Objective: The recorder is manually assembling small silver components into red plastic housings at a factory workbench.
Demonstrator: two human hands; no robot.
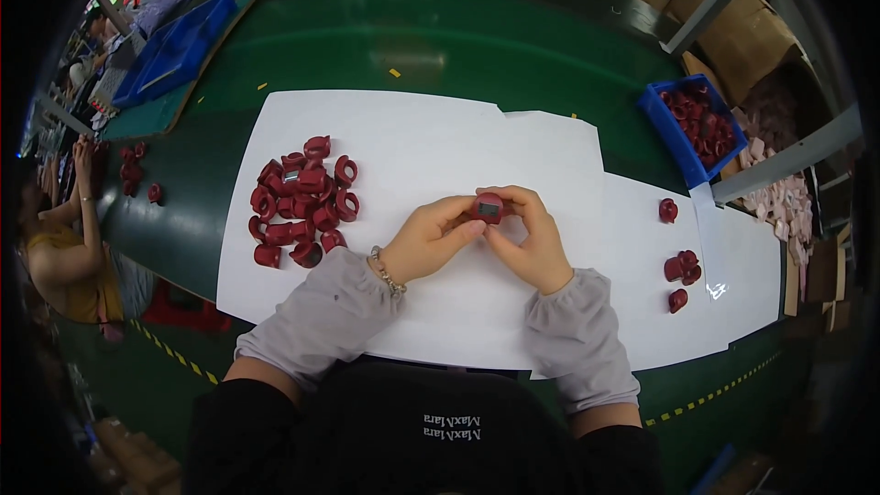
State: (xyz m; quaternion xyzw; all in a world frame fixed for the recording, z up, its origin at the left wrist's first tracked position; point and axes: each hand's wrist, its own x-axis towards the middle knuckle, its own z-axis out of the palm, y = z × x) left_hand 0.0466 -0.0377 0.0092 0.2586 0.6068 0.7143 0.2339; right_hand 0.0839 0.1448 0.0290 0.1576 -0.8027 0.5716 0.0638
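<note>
Near the middle of the white sheet [440, 137], both hands meet at one small dark red ring-shaped plastic piece [488, 209] with a little grey window facing up. My left hand [426, 243], with a beaded bracelet at its wrist, grips the piece from the left by thumb and fingers. From the other side, my right hand [536, 252] closes its fingertips on the same piece. A heap of similar red ring-shaped pieces [312, 181] lies to the left. On the right lie a single red piece [668, 211], a small cluster [682, 267] and another piece [677, 301].
A blue bin [662, 130] full of red pieces stands at the far right, beside a metal post [788, 160] and pale pink pieces [775, 183]. Far left are a blue tray [174, 50], a few red pieces [130, 170] and a co-worker [69, 252] with raised hands.
</note>
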